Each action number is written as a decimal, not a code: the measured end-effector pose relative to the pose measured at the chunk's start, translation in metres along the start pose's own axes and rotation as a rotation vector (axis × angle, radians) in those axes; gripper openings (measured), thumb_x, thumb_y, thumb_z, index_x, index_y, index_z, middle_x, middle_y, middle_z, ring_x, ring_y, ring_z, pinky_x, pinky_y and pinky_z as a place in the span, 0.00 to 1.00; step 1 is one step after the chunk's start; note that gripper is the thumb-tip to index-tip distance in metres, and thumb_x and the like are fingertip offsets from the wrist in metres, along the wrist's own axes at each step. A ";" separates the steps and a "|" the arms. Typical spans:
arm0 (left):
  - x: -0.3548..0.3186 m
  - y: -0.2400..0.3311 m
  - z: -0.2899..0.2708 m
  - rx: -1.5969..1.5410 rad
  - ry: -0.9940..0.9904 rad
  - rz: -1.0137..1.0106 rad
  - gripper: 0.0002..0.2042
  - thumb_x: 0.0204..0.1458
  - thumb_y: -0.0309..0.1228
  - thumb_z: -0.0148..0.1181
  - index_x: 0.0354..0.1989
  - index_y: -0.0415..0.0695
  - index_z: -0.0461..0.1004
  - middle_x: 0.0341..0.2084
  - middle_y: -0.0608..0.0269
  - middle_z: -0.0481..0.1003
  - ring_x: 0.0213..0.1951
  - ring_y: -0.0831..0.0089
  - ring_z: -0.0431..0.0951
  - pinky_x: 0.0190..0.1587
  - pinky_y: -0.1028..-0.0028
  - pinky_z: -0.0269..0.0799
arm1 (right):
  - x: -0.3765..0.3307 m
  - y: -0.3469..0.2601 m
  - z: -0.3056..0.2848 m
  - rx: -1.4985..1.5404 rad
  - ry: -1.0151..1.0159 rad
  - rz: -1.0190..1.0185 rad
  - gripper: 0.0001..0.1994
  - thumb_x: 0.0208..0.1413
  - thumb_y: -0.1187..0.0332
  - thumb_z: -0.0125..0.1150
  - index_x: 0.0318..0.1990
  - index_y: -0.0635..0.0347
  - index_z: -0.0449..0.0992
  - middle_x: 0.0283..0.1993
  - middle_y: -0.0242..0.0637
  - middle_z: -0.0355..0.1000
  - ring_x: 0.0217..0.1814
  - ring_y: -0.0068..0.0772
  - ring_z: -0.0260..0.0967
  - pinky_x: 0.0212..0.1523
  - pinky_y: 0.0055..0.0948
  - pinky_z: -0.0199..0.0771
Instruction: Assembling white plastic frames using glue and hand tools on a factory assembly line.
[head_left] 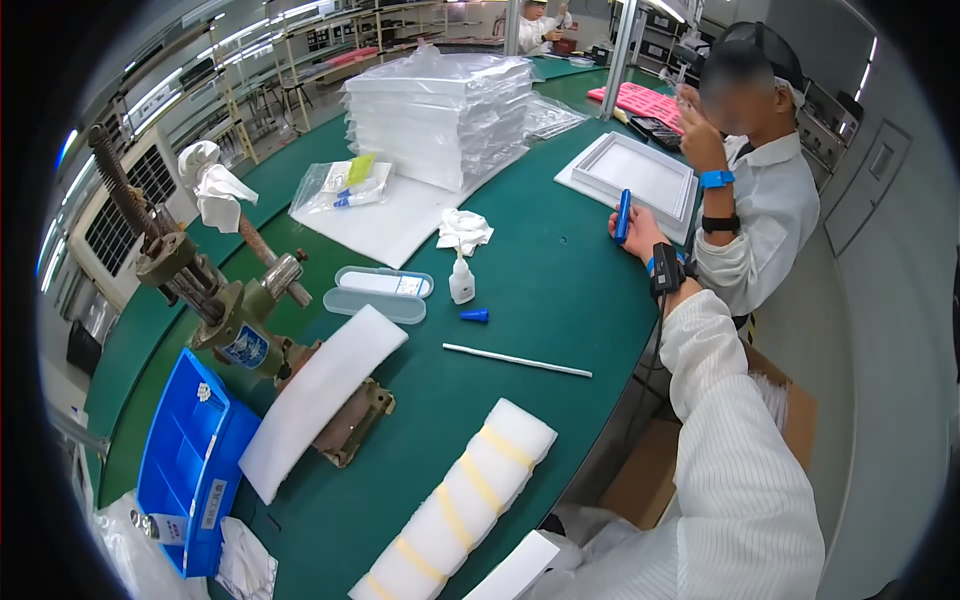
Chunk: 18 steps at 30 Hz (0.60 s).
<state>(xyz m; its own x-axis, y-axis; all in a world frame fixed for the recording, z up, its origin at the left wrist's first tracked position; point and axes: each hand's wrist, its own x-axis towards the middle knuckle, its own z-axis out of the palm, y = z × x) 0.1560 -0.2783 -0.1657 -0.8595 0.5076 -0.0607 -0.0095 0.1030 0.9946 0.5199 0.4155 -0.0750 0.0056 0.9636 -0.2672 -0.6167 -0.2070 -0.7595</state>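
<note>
My right arm reaches forward from the lower right, and my right hand [640, 238] is closed around a blue cylindrical object [623, 216], held upright; its exact kind is unclear. The hand is at the near left corner of a white rectangular tray [592, 178], close to a co-worker. My left hand is out of view. Nearer the table's middle stand a small white dropper bottle [461, 283], a crumpled white cloth [463, 231] and a small blue cap [475, 315]. A thin white rod [517, 360] lies in front of them.
A co-worker [765, 190] sits at the right, hands raised. An arbor press [235, 315] with a white foam sheet [325, 400] and a blue bin [190, 450] stand left. A taped foam block [455, 505] lies near. Stacked wrapped trays [435, 120] rise behind an open clear case [375, 304].
</note>
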 end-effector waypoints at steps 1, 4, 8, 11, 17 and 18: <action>0.001 0.000 0.000 -0.002 -0.002 0.002 0.18 0.56 0.23 0.54 0.55 0.31 0.66 0.40 0.50 0.74 0.36 0.65 0.74 0.37 0.69 0.74 | -0.001 0.000 0.003 0.004 0.014 -0.011 0.13 0.67 0.65 0.40 0.41 0.66 0.68 0.34 0.45 0.70 0.35 0.41 0.71 0.38 0.41 0.80; 0.002 0.000 0.000 0.000 -0.003 0.004 0.18 0.56 0.23 0.54 0.55 0.31 0.66 0.40 0.50 0.74 0.36 0.65 0.74 0.37 0.70 0.74 | -0.001 0.004 0.009 0.015 0.058 -0.038 0.13 0.68 0.64 0.41 0.41 0.66 0.67 0.35 0.46 0.70 0.36 0.43 0.72 0.38 0.42 0.80; 0.003 -0.001 0.001 0.001 -0.002 0.009 0.18 0.57 0.24 0.54 0.55 0.31 0.66 0.40 0.50 0.74 0.36 0.66 0.74 0.37 0.70 0.74 | -0.001 0.006 0.009 0.104 0.136 -0.006 0.12 0.68 0.63 0.44 0.39 0.65 0.66 0.34 0.47 0.70 0.35 0.43 0.71 0.38 0.42 0.79; 0.004 0.000 0.000 -0.003 -0.002 0.009 0.18 0.57 0.24 0.53 0.55 0.31 0.66 0.40 0.51 0.74 0.36 0.66 0.74 0.37 0.70 0.74 | 0.004 0.006 0.001 0.080 0.085 -0.019 0.12 0.68 0.64 0.45 0.39 0.65 0.66 0.31 0.45 0.69 0.31 0.39 0.69 0.36 0.41 0.79; 0.003 0.000 0.001 0.005 0.004 0.009 0.18 0.57 0.24 0.53 0.55 0.32 0.66 0.40 0.51 0.74 0.35 0.66 0.74 0.37 0.70 0.74 | 0.017 0.007 -0.001 0.020 0.109 -0.066 0.13 0.69 0.65 0.44 0.36 0.65 0.67 0.29 0.43 0.66 0.27 0.35 0.65 0.33 0.40 0.79; 0.003 0.000 0.001 0.007 0.007 0.010 0.18 0.57 0.24 0.53 0.55 0.32 0.66 0.40 0.52 0.74 0.35 0.66 0.74 0.37 0.70 0.74 | 0.018 0.008 -0.001 0.021 0.108 -0.063 0.13 0.69 0.65 0.44 0.36 0.65 0.67 0.29 0.43 0.66 0.27 0.35 0.65 0.33 0.40 0.79</action>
<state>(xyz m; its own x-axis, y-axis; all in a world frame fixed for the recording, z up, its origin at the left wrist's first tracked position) 0.1540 -0.2757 -0.1661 -0.8630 0.5027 -0.0498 0.0030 0.1036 0.9946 0.5160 0.4315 -0.0863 0.1286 0.9506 -0.2824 -0.6287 -0.1421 -0.7646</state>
